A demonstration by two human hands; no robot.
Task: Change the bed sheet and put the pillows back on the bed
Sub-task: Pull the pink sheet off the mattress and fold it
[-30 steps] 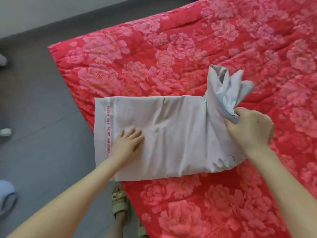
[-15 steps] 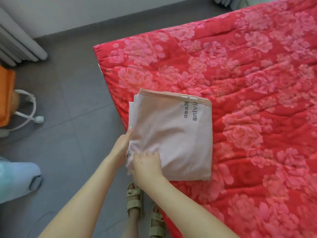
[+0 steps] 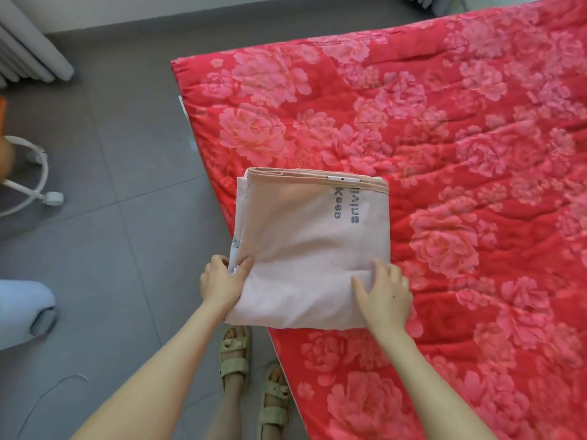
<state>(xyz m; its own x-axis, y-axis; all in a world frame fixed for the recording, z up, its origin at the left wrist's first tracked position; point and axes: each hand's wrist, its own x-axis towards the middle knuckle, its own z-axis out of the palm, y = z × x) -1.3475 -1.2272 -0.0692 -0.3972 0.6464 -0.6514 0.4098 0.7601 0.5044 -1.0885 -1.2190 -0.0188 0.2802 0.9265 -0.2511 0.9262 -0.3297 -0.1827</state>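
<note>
The left hand (image 3: 222,281) pinches the loose layers at the left edge of the folded sheet (image 3: 311,242), thumb on top. The right hand (image 3: 386,293) lies flat on its near right corner, fingers spread, holding nothing. The sheet sits at the near corner of the bed (image 3: 444,147), overhanging the floor (image 3: 127,249), so lifting by that pinch alone could spill the fold open and off.

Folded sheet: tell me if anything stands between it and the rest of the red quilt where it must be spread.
Nothing visible does. The left hand grips the folded sheet at its left edge, the right hand rests flat on its near corner, and the red quilt beyond shows no object.
</note>
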